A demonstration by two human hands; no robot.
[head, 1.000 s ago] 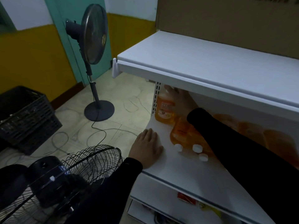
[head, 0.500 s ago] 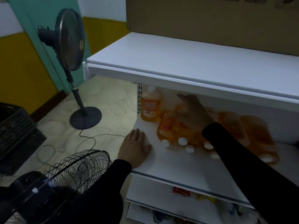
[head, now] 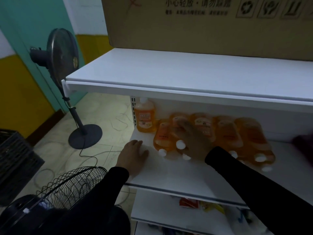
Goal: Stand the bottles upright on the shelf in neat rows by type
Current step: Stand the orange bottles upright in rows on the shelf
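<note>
One orange bottle stands upright at the shelf's back left corner; the rest lie flat in a row beside it, caps forward. Our right hand lies over the second lying bottle, fingers curled round it. Left hand rests flat, fingers straight, on the shelf edge. We judge the step: lift this bottle. Next: stand it beside the upright one.

From my feed: orange bottles with white caps on a white shelf; black sleeves; a tan cardboard box printed in dark characters; a black fan before teal-and-yellow walls.
</note>
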